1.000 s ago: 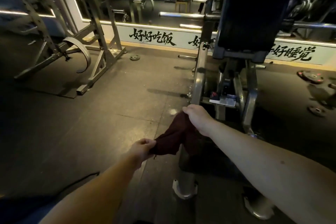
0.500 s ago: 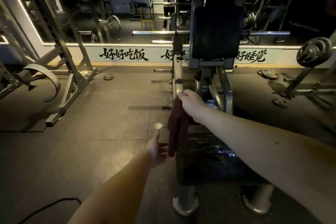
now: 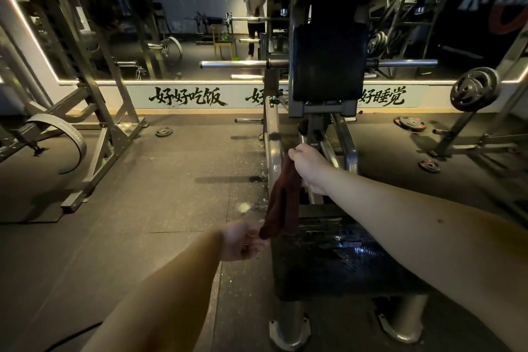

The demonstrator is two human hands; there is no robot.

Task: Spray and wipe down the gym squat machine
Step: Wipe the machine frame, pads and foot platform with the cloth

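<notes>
Beside the squat machine [image 3: 273,151] — cloth [image 3: 281,200] in right fingers [image 3: 295,153], tail at left fingers [image 3: 253,238]

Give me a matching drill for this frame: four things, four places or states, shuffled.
1 right hand
2 left hand
3 cloth
4 weight plate

A flat on the floor, left of the squat machine
B grips the cloth's top end
C hangs down, dark red
D low, at the cloth's bottom end

Pairs: 1-B, 2-D, 3-C, 4-A
</notes>
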